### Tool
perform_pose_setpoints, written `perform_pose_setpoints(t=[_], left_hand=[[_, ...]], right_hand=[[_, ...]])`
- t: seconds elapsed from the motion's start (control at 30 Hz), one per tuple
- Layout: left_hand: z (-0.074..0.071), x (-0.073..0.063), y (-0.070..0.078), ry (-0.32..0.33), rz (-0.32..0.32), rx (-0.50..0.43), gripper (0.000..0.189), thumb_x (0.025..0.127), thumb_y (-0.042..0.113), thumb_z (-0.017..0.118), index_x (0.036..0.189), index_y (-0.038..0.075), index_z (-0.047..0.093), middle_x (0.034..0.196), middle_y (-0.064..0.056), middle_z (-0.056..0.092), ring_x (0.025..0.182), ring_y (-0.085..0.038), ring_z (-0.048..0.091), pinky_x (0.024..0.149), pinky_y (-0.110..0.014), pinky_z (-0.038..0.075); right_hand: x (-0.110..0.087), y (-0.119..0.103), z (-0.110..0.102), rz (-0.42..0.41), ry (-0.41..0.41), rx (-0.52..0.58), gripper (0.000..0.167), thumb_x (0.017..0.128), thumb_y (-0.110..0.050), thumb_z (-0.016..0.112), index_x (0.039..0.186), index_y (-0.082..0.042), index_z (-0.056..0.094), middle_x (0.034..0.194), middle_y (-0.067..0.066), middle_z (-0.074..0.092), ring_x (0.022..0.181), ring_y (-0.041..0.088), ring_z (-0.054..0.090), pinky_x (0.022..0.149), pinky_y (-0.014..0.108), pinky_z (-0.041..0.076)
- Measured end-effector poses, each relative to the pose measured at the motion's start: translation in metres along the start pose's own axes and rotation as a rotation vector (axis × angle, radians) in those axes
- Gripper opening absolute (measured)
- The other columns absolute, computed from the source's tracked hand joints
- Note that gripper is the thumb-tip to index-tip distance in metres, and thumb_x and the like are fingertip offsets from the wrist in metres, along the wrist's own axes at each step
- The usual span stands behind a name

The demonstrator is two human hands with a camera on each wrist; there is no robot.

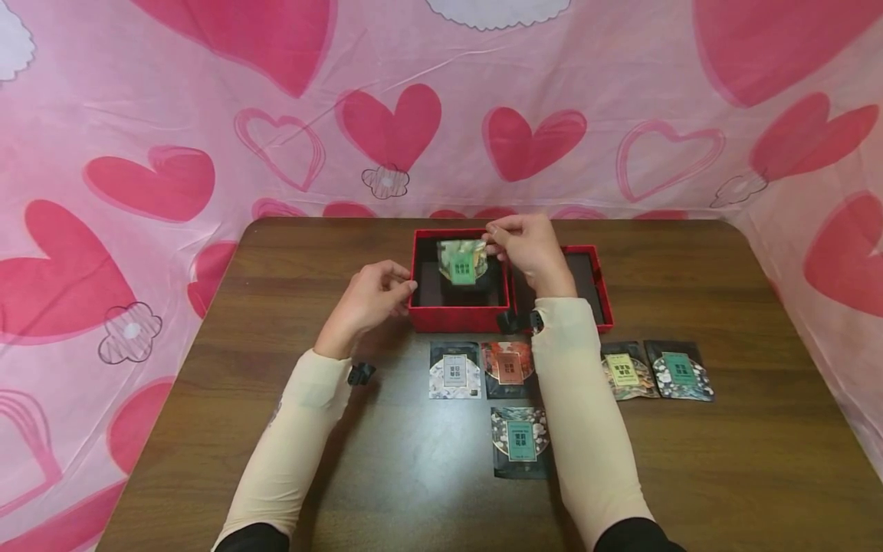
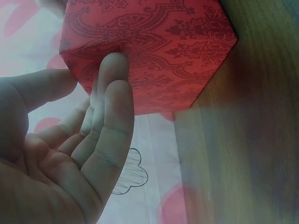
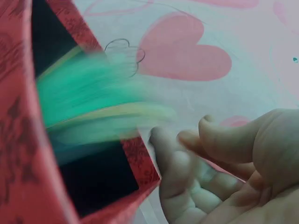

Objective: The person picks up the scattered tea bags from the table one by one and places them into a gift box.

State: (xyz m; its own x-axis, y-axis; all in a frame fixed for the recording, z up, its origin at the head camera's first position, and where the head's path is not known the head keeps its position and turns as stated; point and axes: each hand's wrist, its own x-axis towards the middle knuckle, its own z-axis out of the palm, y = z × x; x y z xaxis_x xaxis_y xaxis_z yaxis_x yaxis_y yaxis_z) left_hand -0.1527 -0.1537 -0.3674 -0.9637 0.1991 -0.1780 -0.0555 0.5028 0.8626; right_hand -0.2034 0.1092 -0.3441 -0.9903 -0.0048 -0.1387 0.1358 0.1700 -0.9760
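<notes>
A green-labelled tea packet (image 1: 462, 262) is in the opening of a red patterned box (image 1: 458, 319) with a dark inside. It is blurred in the right wrist view. My right hand (image 1: 527, 249) is at the packet's upper right corner, above the box's right rim. In the right wrist view, the thumb (image 3: 229, 140) stands apart from the packet's edge, and nothing shows pinched between thumb and fingers. At the box's left side is my left hand (image 1: 372, 299). Its extended fingers (image 2: 119, 107) touch the box wall, with the thumb near a corner.
Right of the box lies a second red tray-like piece (image 1: 603, 295), partly behind the right arm. Nearer on the wooden table (image 1: 386, 475) lie several packets: white (image 1: 455, 371), red (image 1: 509, 368), dark with teal label (image 1: 520, 442), yellow-labelled (image 1: 628, 371), and another teal-labelled (image 1: 679, 371).
</notes>
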Motion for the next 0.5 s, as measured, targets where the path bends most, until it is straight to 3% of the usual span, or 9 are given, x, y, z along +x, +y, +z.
perform_pose_setpoints(t=[0.17, 0.5], left_hand=[[0.0002, -0.0002, 0.0014, -0.003, -0.011, -0.003, 0.026, 0.095, 0.016, 0.071, 0.115, 0.002, 0.062, 0.087, -0.015, 0.069, 0.078, -0.041, 0.071, 0.077, -0.053, 0.058], [0.0003, -0.0012, 0.0025, -0.010, -0.022, -0.005, 0.027, 0.095, 0.016, 0.071, 0.117, 0.002, 0.062, 0.089, -0.016, 0.068, 0.079, -0.041, 0.071, 0.077, -0.051, 0.059]], right_hand=[[-0.0009, 0.0015, -0.0037, 0.021, 0.010, 0.012, 0.027, 0.100, -0.011, 0.063, 0.119, 0.007, 0.068, 0.110, 0.025, 0.069, 0.078, 0.016, 0.070, 0.069, 0.024, 0.056], [-0.0034, -0.0016, -0.0101, -0.015, 0.020, 0.032, 0.026, 0.098, -0.009, 0.065, 0.116, 0.010, 0.069, 0.097, 0.018, 0.073, 0.079, 0.020, 0.071, 0.068, 0.027, 0.057]])
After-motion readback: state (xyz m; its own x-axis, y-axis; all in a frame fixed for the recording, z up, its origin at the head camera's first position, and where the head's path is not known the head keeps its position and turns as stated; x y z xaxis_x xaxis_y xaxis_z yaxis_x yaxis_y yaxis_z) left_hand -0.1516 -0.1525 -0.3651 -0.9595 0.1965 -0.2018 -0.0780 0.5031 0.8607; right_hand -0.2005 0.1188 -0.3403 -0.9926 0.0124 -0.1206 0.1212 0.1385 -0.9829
